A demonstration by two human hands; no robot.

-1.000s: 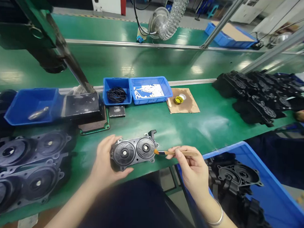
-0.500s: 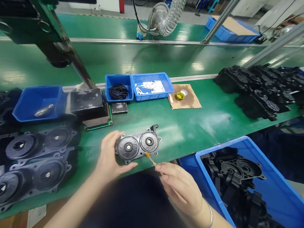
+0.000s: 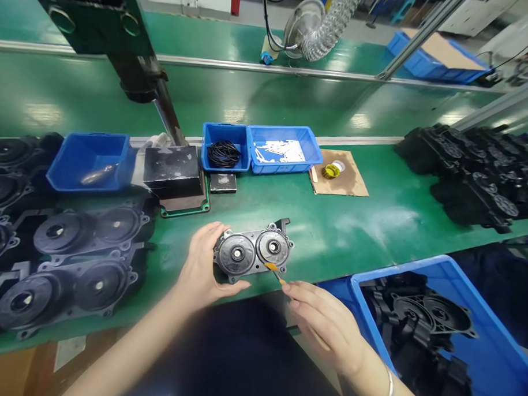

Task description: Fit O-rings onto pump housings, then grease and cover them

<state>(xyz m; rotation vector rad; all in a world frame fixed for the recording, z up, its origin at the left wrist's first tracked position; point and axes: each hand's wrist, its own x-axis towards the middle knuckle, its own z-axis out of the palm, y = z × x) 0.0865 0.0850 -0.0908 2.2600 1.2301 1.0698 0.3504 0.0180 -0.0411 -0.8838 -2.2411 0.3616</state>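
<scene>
My left hand (image 3: 203, 268) is wrapped round the left end of a black housing (image 3: 248, 268) with two round recesses side by side. The housing rests near the front edge of the green bench, a small bracket sticking out at its upper right. Between the fingers of my right hand (image 3: 324, 315) is a small paintbrush (image 3: 277, 272). Its orange bristles touch the lower rim of the right recess. Most of the brush handle is hidden by my fingers. A small tub with yellow contents (image 3: 331, 171) sits on stained cardboard (image 3: 353, 177) further back.
Several similar housings (image 3: 65, 289) lie at the left, and more black parts (image 3: 477, 171) are piled at the right. A blue crate (image 3: 497, 321) of black parts stands at the lower right. Blue bins (image 3: 284, 168) and a press base (image 3: 173, 172) line the back.
The brush has swung from the right edge of the housing to the lower rim of its right recess. My left hand keeps its grip on the housing. The view has shifted left.
</scene>
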